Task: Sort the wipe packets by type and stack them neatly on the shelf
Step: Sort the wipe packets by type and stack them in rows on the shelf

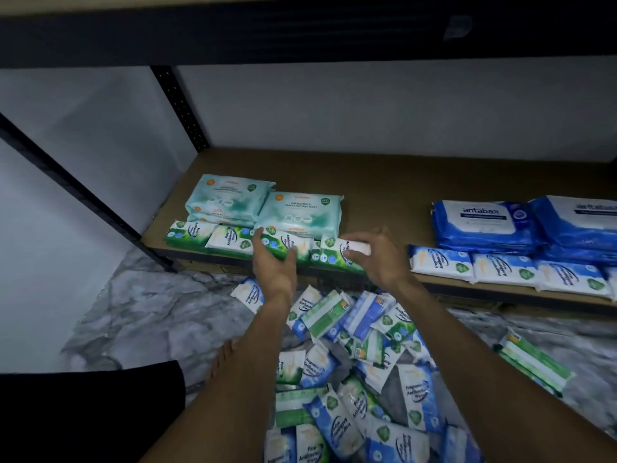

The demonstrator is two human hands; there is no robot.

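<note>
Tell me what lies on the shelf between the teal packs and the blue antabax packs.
Nothing: in the head view, only bare brown shelf board separates the teal packs from the antabax packs.

The left hand [273,262] covers the near edge of a green packet [283,243]; the right hand [375,259] hides the right end of the next packet [337,253]. The rightmost blue pack [577,225] is cut by the right edge, its label blurred. The floor pile [350,379] runs off the bottom edge. Print on the teal packs [300,212] is too small to read.
</note>
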